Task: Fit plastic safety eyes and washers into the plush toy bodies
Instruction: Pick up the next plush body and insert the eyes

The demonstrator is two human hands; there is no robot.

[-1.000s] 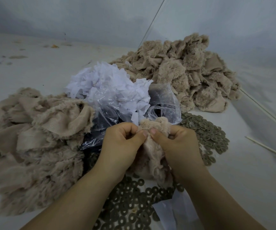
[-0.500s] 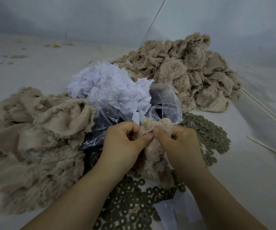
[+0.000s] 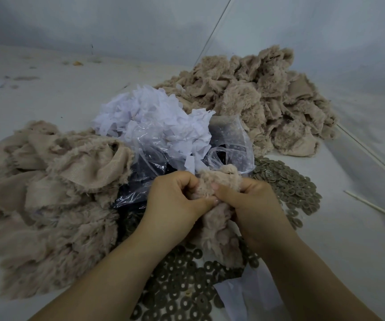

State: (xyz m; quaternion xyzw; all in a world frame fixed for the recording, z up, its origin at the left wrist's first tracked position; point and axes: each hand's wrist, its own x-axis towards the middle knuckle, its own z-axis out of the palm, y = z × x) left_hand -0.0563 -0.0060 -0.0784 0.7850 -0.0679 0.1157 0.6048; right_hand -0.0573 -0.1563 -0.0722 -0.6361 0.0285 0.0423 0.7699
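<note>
One beige plush body (image 3: 212, 212) is held at centre, above scattered washers (image 3: 182, 286) — pinched by curled fingers of the left hand (image 3: 175, 200) and right hand (image 3: 254, 205). Plush piles are seen left (image 3: 48, 205) and behind (image 3: 256, 98); a clear bag (image 3: 163, 144) lies between them.

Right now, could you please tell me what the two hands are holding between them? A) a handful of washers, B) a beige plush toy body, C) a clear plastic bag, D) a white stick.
B: both the left hand and right hand grip the beige plush toy body above the washers.
</note>
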